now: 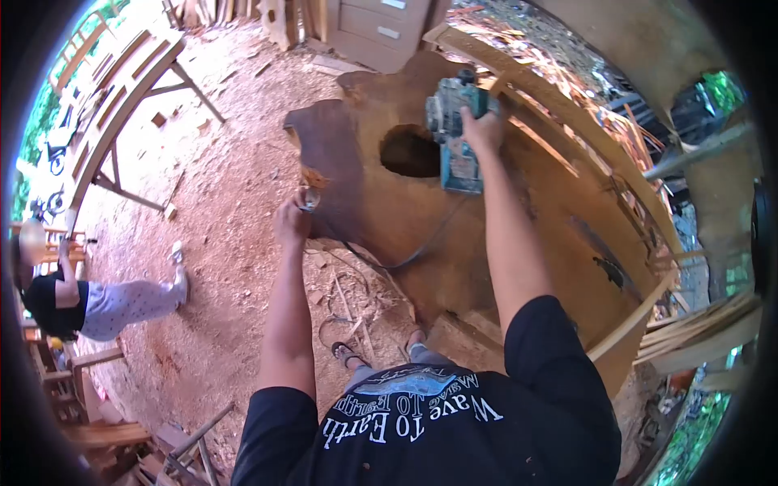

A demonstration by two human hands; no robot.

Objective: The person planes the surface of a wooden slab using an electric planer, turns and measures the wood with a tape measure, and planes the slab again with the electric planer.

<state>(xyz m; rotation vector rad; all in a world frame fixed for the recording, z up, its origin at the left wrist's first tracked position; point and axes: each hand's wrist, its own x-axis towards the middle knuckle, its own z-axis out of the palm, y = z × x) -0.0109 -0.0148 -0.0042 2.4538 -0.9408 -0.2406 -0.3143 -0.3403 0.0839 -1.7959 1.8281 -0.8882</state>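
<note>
Teal-bodied, the power planer [460,172] sits over the brown wood slab [365,206] at the right edge of its dark hole [408,151], ahead of the person, its long axis running away from them. Of the two hands, the right hand [484,131] is nearer, wrapped around its handle; the left hand [292,220] curls at the slab's left edge, and whether it pinches anything I cannot tell.

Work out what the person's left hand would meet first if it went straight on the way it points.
Probably the rough edge of the large wooden slab, just ahead of the left hand, though depth is unclear and the fingers may already touch it.
</note>
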